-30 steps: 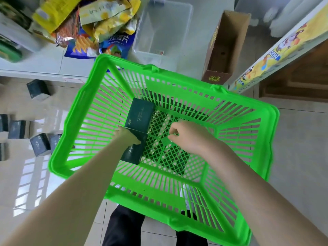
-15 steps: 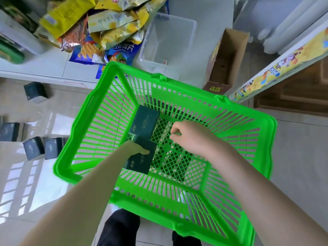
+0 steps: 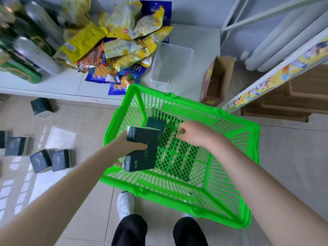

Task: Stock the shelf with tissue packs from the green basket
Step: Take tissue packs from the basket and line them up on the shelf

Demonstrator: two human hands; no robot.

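Observation:
The green basket (image 3: pixel 232 166) hangs in front of me, above the tiled floor. My left hand (image 3: pixel 128 143) grips a dark green tissue pack (image 3: pixel 142 150), lifted over the basket's left rim. A second dark pack (image 3: pixel 156 124) lies inside the basket behind it. My right hand (image 3: pixel 197 134) is over the basket's middle, fingers curled with thumb and forefinger pinched; whether it grips the basket's handle I cannot tell. Several more dark tissue packs (image 3: pixel 51 159) stand on the low glossy surface at the left.
A white shelf (image 3: pixel 53 86) at the upper left carries a heap of snack bags (image 3: pixel 117 43) and bottles (image 3: pixel 30 50). A clear plastic tub (image 3: pixel 170 64) and an open cardboard box (image 3: pixel 217 80) sit behind the basket. A shelf edge with a yellow strip (image 3: pixel 276 71) runs along the right.
My left hand has lifted one tissue pack up from the basket floor towards the left rim. The view has swung left, showing more of the shelf. My right hand has held its place.

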